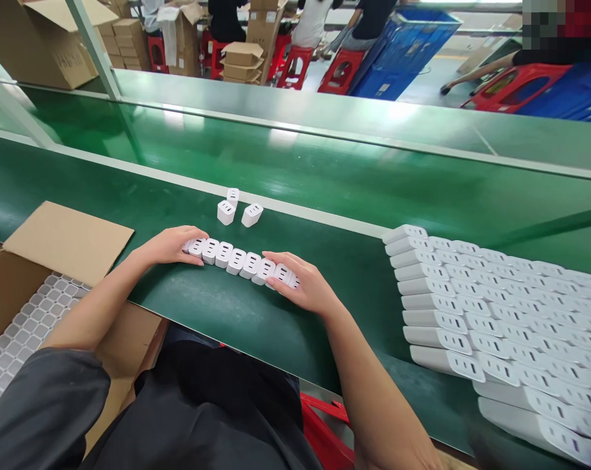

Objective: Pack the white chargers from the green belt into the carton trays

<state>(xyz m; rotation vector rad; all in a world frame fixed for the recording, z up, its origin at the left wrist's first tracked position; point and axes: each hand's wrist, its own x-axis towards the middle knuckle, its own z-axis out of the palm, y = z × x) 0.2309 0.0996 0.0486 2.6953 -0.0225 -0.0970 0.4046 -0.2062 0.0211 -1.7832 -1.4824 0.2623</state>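
A row of several white charger blocks (237, 262) stands on the dark green bench, pressed side by side with their slotted faces up. My left hand (177, 245) closes around the row's left end, thumb on the near side and fingers on the far side. At the opposite end, my right hand (302, 282) grips the last chargers in the same way, partly covering them. Just beyond the row are three loose chargers (252, 215), near the pale rail. To my right, many more chargers (501, 326) are lined up in tight rows.
An open cardboard box (70, 241) at my left holds many white pieces (35, 320). Past the pale rail (295, 209) runs a shiny green surface (324, 170). Metal posts (94, 49) rise at left. People on red stools (295, 67) and blue bins (403, 52) are behind.
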